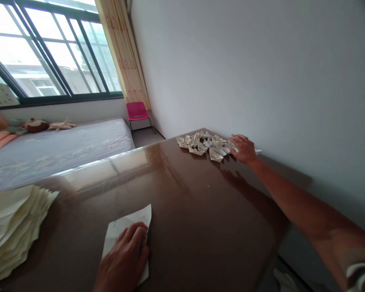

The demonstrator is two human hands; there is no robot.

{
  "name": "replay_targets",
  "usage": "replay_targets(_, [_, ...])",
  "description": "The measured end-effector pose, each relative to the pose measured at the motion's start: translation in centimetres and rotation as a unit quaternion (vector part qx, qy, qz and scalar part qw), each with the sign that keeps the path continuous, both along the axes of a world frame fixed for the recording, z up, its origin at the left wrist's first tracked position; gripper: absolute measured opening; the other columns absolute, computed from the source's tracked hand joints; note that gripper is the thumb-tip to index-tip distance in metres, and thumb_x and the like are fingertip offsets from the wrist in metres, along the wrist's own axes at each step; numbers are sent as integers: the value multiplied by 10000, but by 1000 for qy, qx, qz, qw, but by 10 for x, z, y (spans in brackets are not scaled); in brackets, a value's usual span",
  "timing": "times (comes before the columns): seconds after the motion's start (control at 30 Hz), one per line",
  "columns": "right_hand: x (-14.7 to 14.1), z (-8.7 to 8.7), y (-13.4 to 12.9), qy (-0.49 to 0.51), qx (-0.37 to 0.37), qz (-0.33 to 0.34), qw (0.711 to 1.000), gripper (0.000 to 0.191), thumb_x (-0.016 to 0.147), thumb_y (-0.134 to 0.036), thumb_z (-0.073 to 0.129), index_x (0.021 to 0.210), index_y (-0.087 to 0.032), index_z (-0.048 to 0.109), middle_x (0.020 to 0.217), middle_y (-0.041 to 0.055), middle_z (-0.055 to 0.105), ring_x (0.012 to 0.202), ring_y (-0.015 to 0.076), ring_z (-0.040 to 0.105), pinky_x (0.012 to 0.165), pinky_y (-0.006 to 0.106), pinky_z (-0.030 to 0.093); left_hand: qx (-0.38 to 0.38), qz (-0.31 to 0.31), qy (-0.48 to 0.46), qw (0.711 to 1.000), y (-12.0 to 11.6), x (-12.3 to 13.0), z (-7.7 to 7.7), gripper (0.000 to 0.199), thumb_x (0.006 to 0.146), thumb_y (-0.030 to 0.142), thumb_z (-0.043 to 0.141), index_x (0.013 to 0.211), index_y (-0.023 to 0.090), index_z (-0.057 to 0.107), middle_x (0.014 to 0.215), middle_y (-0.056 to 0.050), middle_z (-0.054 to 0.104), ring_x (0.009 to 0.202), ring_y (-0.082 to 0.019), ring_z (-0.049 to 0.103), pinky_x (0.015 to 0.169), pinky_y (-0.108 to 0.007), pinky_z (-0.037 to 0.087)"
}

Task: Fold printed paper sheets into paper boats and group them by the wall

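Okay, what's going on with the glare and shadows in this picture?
Head view: the sliding window is partly blown out to white; pale glare streaks the glossy brown tabletop along its window-side edge; the right hand throws a dark shadow onto it.

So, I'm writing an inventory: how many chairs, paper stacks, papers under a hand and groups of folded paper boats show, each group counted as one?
Pink chair: 1
Paper stack: 1
Paper under the left hand: 1
Group of folded paper boats, partly hidden by the right hand: 1
Total: 4
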State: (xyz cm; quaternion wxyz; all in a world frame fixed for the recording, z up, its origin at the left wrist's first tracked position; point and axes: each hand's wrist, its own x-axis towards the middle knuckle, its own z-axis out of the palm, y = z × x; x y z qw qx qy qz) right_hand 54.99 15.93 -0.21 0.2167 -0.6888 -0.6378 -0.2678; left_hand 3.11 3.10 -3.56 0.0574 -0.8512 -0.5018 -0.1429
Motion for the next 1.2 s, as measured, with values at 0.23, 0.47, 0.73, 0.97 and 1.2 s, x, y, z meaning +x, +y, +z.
replay_targets(0.23, [123,-50,-22,111,-150,-115,976,960,642,-720,609,1453,-276,352,1522,107,299,1351,372,310,1043,522,352,33,-2,23,999,4,-7,-6,231,889,277,401,1057,285,559,1166,9,631,1052,-181,625,763,-282,550])
replay_targets(0.47, [107,-61,15,134,-144,-24,980,954,631,-709,644,1446,-301,363,1514,71,329,1383,321,296,1114,464,289,31,11,25,999,3,-8,-8,241,875,286,419,1052,290,582,1184,15,636,1080,-192,625,754,-275,562])
replay_targets(0.73, [67,-58,43,105,-113,10,988,756,677,-666,650,1323,-289,543,1488,83,377,1327,337,389,1072,498,350,36,8,17,999,1,-5,-1,228,862,262,451,1037,294,595,1166,15,648,1059,-191,636,769,-273,563])
replay_targets(0.97, [59,-56,69,104,-119,71,985,522,749,-485,666,1222,-268,629,1429,74,467,1291,295,450,1068,500,355,44,11,30,999,1,-7,-6,227,874,249,440,1053,296,571,1177,19,637,1075,-194,627,786,-290,561])
replay_targets(1.2, [54,-60,93,105,-126,78,983,471,802,-455,620,1229,-257,623,1412,84,489,1267,271,479,1057,477,365,71,-9,18,997,2,-6,-3,202,847,258,471,1009,301,583,1120,32,664,1012,-184,657,740,-268,575])
